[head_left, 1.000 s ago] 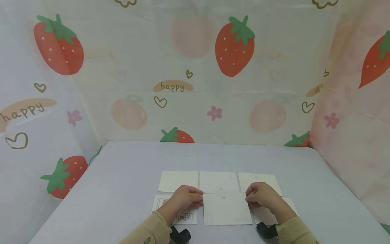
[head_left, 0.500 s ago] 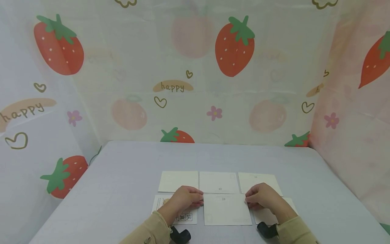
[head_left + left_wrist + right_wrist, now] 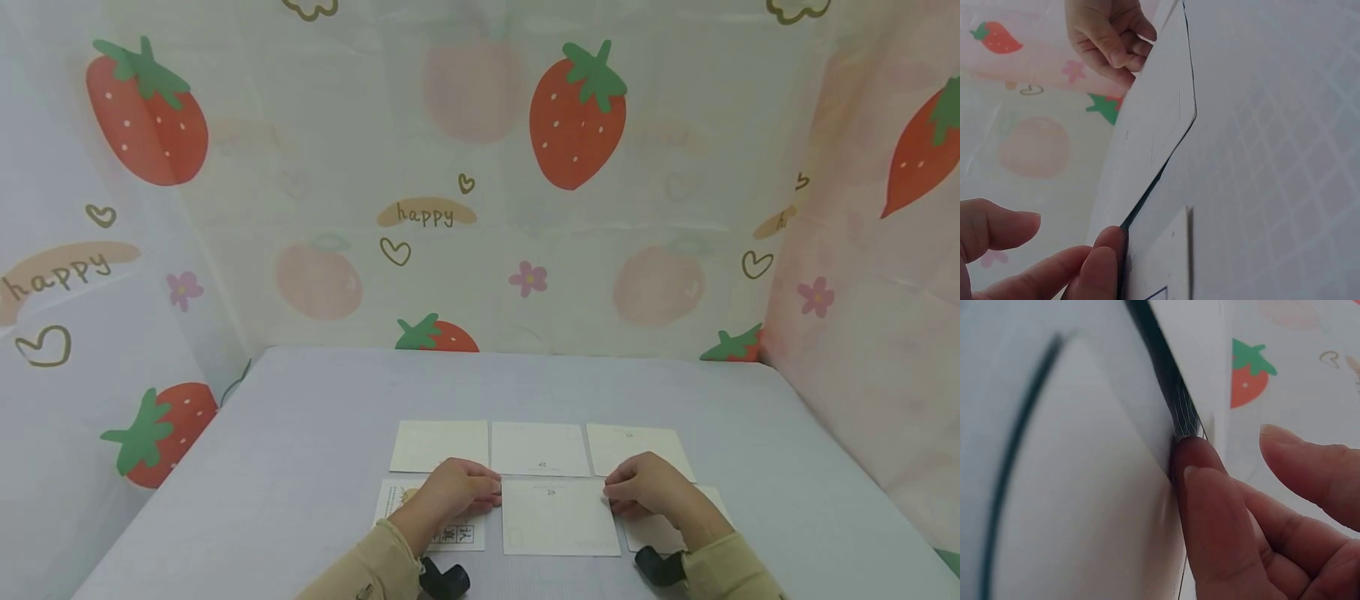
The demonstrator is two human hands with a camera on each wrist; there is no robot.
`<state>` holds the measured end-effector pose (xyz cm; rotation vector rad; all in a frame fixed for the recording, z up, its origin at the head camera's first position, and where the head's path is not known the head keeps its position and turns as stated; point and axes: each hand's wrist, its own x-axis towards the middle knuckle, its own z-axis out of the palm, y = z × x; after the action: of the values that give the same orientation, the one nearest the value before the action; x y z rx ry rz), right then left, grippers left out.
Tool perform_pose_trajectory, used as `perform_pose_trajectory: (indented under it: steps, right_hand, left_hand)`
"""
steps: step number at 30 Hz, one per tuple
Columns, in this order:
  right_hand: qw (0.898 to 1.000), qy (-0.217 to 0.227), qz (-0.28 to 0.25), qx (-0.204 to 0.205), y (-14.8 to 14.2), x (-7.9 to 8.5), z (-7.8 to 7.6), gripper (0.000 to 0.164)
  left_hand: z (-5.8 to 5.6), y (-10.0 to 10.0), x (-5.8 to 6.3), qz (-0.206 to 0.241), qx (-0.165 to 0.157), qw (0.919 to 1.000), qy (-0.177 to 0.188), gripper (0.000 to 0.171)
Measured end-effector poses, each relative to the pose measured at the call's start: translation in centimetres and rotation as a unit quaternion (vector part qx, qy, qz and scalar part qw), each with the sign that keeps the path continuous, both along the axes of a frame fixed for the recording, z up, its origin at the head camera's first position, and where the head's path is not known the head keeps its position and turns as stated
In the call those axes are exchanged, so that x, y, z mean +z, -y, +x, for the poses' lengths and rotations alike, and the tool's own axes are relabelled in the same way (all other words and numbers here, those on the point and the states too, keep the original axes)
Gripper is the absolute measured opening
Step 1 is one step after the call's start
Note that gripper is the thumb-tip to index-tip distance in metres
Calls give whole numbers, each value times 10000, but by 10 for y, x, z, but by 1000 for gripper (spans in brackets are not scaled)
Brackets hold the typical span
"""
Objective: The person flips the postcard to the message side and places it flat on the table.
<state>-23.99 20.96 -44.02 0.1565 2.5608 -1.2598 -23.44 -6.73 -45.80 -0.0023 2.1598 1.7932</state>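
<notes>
A pale blank-looking card (image 3: pixel 558 521) with a tiny mark near its far edge lies in the middle of the front row. Fingers of my left hand (image 3: pixel 456 487) touch its left edge, while those of my right hand (image 3: pixel 648 483) touch its right edge. Both wrist views show the thumbs held apart from the fingers, off the card. Beneath my left hand is a printed card (image 3: pixel 457 535) with boxed characters, its picture mostly hidden. Another pale card (image 3: pixel 652 531) is partly covered by my right hand.
Behind the front row lie three more pale cards: left (image 3: pixel 438 442), middle (image 3: pixel 538 450) and right (image 3: pixel 637 440). The white-covered table (image 3: pixel 315 392) extends around them. Strawberry-patterned cloth (image 3: pixel 480 167) walls the back and sides. A black wrist device (image 3: pixel 444 579) hangs at each cuff.
The middle front card has shifted slightly toward me, opening a narrow gap from the back row. Both hands have moved slightly with it, still at its edges.
</notes>
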Motion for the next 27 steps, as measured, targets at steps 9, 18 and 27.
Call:
perform_pose_trajectory:
  steps: [9, 18, 27]
  right_hand:
    - [9999, -59, -137, 30, -1, 0, 2, 11]
    - [10000, -75, 26, 28, -3, 0, 0, 11]
    - [9992, -244, -291, 80, -3, 13, -2, 15]
  left_hand:
    - [0, 0, -3, -13, -65, 10000, -24, 23]
    - [0, 1, -5, 116, -75, 9999, -33, 24]
    - [-2, 7, 1, 201, -66, 9998, 6, 25]
